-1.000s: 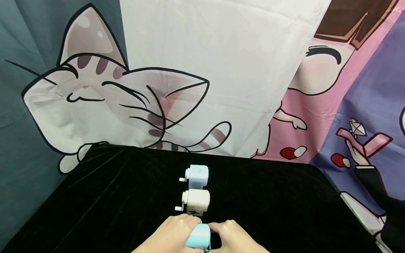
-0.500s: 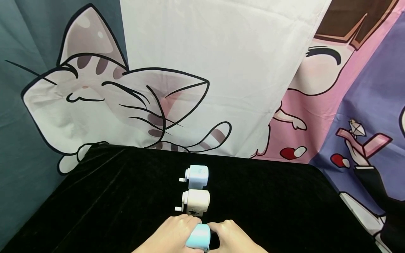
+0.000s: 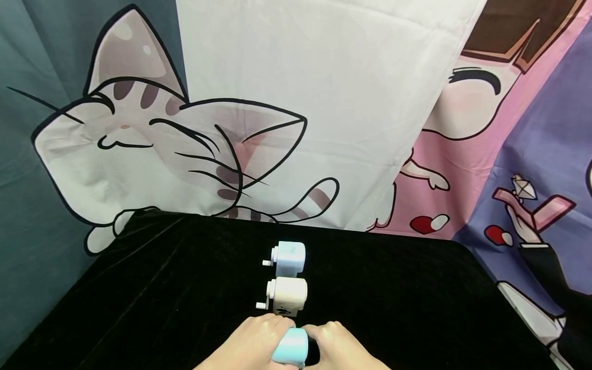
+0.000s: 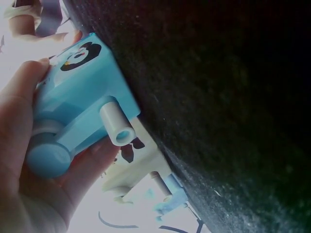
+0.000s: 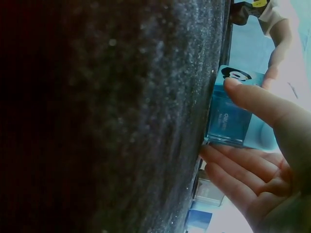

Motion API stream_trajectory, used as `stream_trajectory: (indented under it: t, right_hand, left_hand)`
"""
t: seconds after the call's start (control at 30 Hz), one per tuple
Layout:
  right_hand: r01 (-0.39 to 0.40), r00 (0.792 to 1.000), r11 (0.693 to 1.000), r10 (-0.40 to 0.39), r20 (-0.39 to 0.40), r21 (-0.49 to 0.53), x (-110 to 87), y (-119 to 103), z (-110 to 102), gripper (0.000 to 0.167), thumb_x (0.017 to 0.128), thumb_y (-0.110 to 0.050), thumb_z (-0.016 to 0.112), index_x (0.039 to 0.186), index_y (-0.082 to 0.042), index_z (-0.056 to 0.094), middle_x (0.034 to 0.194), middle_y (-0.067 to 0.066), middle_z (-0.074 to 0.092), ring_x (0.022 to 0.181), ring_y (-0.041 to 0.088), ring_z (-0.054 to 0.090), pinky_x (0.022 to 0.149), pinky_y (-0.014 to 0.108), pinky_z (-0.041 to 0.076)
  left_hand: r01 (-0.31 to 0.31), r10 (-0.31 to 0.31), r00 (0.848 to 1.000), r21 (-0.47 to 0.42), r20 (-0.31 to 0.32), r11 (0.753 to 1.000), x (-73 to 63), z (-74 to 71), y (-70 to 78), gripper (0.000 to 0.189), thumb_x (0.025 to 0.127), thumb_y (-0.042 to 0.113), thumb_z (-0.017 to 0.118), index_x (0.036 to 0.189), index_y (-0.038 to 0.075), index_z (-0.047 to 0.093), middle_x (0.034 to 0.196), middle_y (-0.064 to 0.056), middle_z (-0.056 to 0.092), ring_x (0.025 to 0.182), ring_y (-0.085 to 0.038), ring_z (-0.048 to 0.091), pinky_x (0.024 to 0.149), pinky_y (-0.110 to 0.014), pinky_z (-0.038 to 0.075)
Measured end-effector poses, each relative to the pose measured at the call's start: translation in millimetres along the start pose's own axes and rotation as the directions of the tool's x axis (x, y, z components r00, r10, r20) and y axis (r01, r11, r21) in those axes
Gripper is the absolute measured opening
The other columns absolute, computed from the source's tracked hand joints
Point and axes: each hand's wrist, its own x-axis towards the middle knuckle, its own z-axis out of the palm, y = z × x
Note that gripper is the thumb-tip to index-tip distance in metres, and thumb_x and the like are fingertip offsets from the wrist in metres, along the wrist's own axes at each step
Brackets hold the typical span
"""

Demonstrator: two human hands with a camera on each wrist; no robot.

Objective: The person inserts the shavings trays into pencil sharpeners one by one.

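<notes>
A turquoise crank pencil sharpener [image 3: 292,347] stands on the black cloth at the bottom of the head view, between both hands. My left hand [image 3: 254,341] grips its left side, thumb on the near face and fingers behind. Its crank handle [image 4: 115,120] points outward in the left wrist view, near a panda picture [image 4: 81,56]. From the other side my right hand [image 3: 342,347] holds it, thumb [image 5: 243,94] at the near face and fingers around the far one. Between them shows the clear shavings drawer [image 5: 227,119]. The head view hides much of the body behind the hands.
Directly behind stands a cream pencil sharpener [image 3: 290,294], with a light blue one [image 3: 291,258] beyond it, both cranks facing left. Black velvet cloth [image 3: 407,298] covers the table. A printed curtain [image 3: 324,77] with a cartoon cat hangs along the back.
</notes>
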Motion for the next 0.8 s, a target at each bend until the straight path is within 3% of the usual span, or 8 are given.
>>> stream_trajectory:
  t: [0.2, 0.47, 0.8]
  right_hand:
    - [0.049, 0.998, 0.999, -0.05, -0.04, -0.015, 0.7, 0.8, 3.3, 0.036, 0.08, -0.037, 0.076, 0.102, -0.012, 0.067, 0.089, -0.012, 0.071, 0.075, -0.012, 0.058, 0.066, 0.008, 0.048]
    - [0.059, 0.997, 0.998, -0.061, -0.049, -0.023, -0.2, 0.9, 3.6, 0.037, 0.08, -0.041, 0.075, 0.101, -0.011, 0.067, 0.089, -0.011, 0.071, 0.075, -0.012, 0.058, 0.065, 0.007, 0.047]
    - [0.023, 0.999, 1.0, -0.024, -0.033, -0.009, -0.3, -0.7, 4.4, 0.038, 0.081, -0.042, 0.074, 0.103, -0.012, 0.067, 0.09, -0.011, 0.071, 0.077, -0.011, 0.059, 0.066, 0.01, 0.049]
  left_hand:
    - [0.003, -0.003, 1.0, -0.014, -0.005, 1.0, 0.0, -0.3, 1.2, 0.036, 0.074, 0.043, 0.076, 0.096, 0.018, 0.061, 0.083, 0.015, 0.06, 0.073, 0.007, 0.047, 0.063, -0.01, 0.042]
    - [-0.012, 0.012, 1.0, -0.004, -0.019, 1.0, 0.5, 1.1, 1.7, 0.037, 0.075, 0.045, 0.075, 0.096, 0.018, 0.061, 0.082, 0.015, 0.06, 0.072, 0.007, 0.047, 0.063, -0.009, 0.041]
    - [-0.006, 0.007, 1.0, 0.012, -0.021, 1.0, -0.9, 2.0, 1.5, 0.037, 0.075, 0.047, 0.074, 0.095, 0.018, 0.061, 0.081, 0.015, 0.06, 0.072, 0.007, 0.047, 0.062, -0.009, 0.041]
